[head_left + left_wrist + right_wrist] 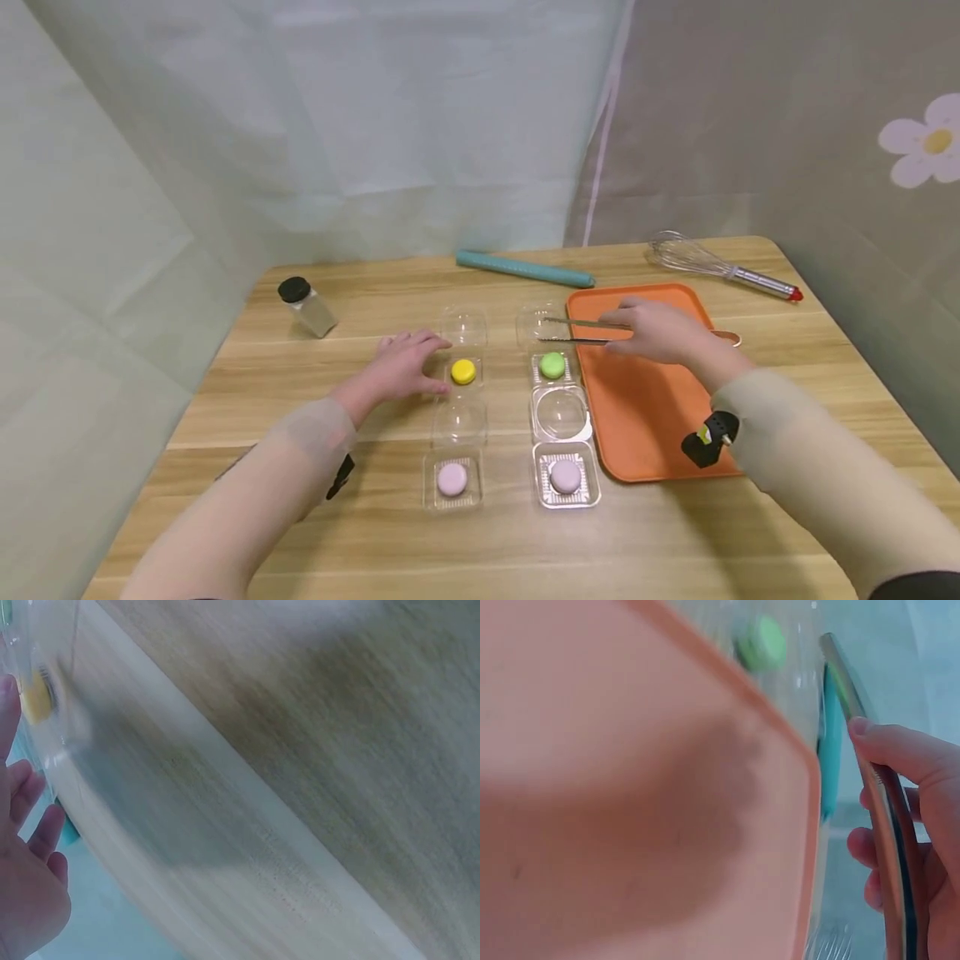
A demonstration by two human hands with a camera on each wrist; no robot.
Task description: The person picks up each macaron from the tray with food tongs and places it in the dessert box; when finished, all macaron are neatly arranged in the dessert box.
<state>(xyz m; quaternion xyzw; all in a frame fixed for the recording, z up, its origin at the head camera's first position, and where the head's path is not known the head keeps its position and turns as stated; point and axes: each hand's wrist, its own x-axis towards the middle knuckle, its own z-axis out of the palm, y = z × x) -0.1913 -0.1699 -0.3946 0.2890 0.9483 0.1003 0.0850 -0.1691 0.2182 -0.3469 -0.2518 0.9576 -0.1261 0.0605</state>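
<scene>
Right hand (656, 331): you grip a pair of long, thin silver metal tongs (889, 832), thumb along the outside; their two arms stand apart.
Tongs' place: above the far part of the flat orange rectangular tray (637, 417), tips past its 9 o'clock edge, over the clear plastic lid (528, 333) at 11 o'clock from the round green macaron-like disc (552, 365).
Tongs' line: with 12 away from you, the long axis runs roughly 9 to 3, tips to 9, bent end to 3.
Tongs' feel: probably light, springy and smooth; hold mid-arm.
Left hand (405, 367): fingers loosely spread, holding nothing visible, at 9 o'clock from the round yellow macaron-like disc (463, 372); contact with its clear square plastic box (477, 382) can't be told.
Box's line: it lies open, lid at 12, base at 6; the round disc points nowhere.
Box's feel: likely light, flimsy, slippery; take the rim.
Yellow disc's feel: likely light and fragile; pinch its sides gently.
</scene>
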